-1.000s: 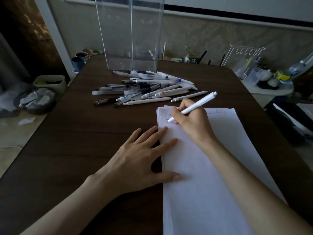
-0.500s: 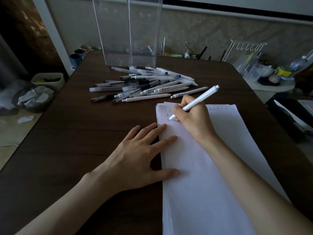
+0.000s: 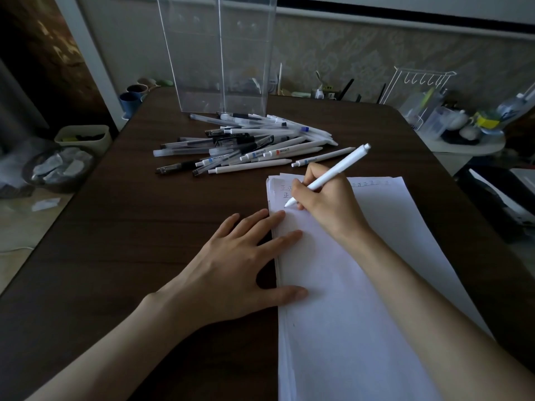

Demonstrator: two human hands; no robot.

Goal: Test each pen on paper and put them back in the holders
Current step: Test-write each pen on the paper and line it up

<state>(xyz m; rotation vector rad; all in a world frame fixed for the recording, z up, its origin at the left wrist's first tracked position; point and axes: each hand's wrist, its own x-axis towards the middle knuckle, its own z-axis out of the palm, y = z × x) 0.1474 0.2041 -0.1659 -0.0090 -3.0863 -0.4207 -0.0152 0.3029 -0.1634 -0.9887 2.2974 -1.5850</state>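
a stack of white paper (image 3: 347, 314) is lying in the lower centre of the frame on a dark wooden table (image 3: 115, 256), running toward the bottom edge. the left hand (image 3: 231, 267) is lying flat at the paper's left edge, fingers straight and spread, the fingertips and thumb pressing on the sheet. just above it, the right hand (image 3: 327, 206) is gripping a white pen (image 3: 333, 173), fingers curled round the lower barrel. the pen is slanting up to the right, its tip touching the paper near the top left corner, beside a few small written marks, and its clicker end is pointing to the upper right.

above the paper, in the middle of the frame, a loose pile of pens (image 3: 246, 146) is lying on the table: white barrels, clear ones and some with black grips, crossing each other.

beyond the pile, at top centre, two tall clear holders (image 3: 220, 53) are standing upright side by side, the clutter behind them showing through.

at the left edge, a round basket (image 3: 58, 169) is holding crumpled pale scraps, and a pale bin (image 3: 84, 137) is sitting just above it.
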